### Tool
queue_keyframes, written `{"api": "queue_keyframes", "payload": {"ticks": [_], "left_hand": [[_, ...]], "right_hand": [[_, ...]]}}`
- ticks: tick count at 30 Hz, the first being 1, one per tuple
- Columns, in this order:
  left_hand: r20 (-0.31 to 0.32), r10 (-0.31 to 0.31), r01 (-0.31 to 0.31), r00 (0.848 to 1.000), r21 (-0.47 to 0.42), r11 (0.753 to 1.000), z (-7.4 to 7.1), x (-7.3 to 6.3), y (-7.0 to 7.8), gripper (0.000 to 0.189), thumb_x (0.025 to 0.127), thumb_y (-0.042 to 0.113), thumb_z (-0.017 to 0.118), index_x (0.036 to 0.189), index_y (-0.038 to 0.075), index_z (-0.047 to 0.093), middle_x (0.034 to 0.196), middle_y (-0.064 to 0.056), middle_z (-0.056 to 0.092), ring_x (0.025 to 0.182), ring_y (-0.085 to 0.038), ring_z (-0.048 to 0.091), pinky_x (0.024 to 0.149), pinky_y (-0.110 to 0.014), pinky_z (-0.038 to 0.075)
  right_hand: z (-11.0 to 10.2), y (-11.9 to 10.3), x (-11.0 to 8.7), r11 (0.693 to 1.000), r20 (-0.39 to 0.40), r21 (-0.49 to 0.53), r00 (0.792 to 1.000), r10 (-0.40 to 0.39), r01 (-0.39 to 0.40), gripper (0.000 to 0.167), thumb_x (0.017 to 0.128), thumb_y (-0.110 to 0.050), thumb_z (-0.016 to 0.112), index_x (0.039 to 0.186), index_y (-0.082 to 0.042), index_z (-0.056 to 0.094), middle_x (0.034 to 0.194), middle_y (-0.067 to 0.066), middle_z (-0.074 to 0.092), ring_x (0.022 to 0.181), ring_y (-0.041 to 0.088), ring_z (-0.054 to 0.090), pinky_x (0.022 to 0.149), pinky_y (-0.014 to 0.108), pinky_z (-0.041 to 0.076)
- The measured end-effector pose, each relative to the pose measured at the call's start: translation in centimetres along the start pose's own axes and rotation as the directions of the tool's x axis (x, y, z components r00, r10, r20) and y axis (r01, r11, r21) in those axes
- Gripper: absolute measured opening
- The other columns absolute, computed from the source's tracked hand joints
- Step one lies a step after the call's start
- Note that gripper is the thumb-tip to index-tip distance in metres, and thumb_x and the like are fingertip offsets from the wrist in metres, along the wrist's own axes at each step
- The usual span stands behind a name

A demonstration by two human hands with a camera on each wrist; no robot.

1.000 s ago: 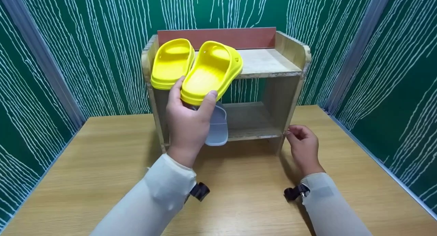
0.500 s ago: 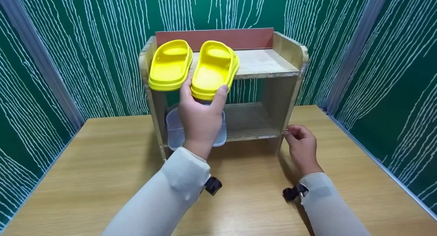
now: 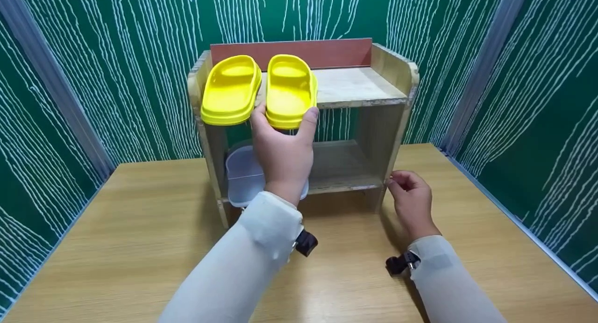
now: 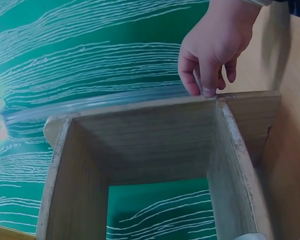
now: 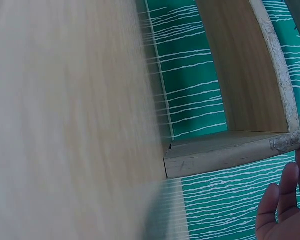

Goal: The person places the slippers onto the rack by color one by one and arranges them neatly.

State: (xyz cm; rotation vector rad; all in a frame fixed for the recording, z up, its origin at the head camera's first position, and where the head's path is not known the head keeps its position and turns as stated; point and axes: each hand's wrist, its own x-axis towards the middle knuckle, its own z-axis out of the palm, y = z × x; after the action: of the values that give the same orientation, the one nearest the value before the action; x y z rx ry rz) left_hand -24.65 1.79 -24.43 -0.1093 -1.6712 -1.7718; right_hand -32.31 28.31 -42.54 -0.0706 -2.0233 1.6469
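Observation:
My left hand point(image 3: 286, 159) grips the heel end of a yellow clog point(image 3: 290, 98) at the top shelf of a small wooden rack point(image 3: 359, 87). The clog's toe points to the back; whether its sole touches the shelf is hard to tell. Close on its left, a matching yellow clog point(image 3: 229, 94) sits with its heel at the shelf's front edge. My right hand point(image 3: 413, 201) pinches the front edge of the rack's right side panel, low down. In the left wrist view, that hand's thumb point(image 4: 209, 82) and finger lie at the panel edge.
On the lower shelf are pale translucent slippers point(image 3: 245, 178), partly hidden behind my left hand and wrist. A reddish board point(image 3: 294, 52) backs the top shelf. The rack stands on a wooden table point(image 3: 140, 229) between green walls with white streaks point(image 3: 149, 70).
My left hand has moved right and a little forward with its clog. The clog has turned from slanting rightward to nearly straight beside the other one. My right hand stays at the panel.

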Motion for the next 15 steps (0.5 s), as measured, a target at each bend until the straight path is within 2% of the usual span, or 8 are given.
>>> {"api": "queue_keyframes", "payload": {"ticks": [8,15], "left_hand": [[-0.018,-0.043,0.043,0.999,0.026,0.999,0.8,0.5,0.1,0.083,0.09,0.034,0.086,0.153,0.017,0.036,0.146,0.002,0.05,0.128,-0.01,0.053,0.108,-0.022,0.05],[-0.036,-0.049,0.052,0.998,0.065,0.997,1.6,1.1,0.3,0.082,0.089,0.033,0.086,0.152,0.015,0.036,0.145,0.001,0.051,0.127,-0.011,0.054,0.107,-0.021,0.05]], "right_hand": [[-0.1,-0.1,0.2,0.999,0.024,-0.003,0.998,0.054,-0.054,0.022,0.103,-0.016,0.069,0.122,-0.003,0.07,0.107,0.003,0.066,0.101,0.017,0.057,0.083,0.019,0.052],[-0.2,-0.1,0.2,0.997,0.027,-0.013,0.997,0.079,-0.079,0.023,0.104,-0.015,0.068,0.124,-0.003,0.07,0.109,0.003,0.066,0.103,0.016,0.057,0.085,0.019,0.052]]}}
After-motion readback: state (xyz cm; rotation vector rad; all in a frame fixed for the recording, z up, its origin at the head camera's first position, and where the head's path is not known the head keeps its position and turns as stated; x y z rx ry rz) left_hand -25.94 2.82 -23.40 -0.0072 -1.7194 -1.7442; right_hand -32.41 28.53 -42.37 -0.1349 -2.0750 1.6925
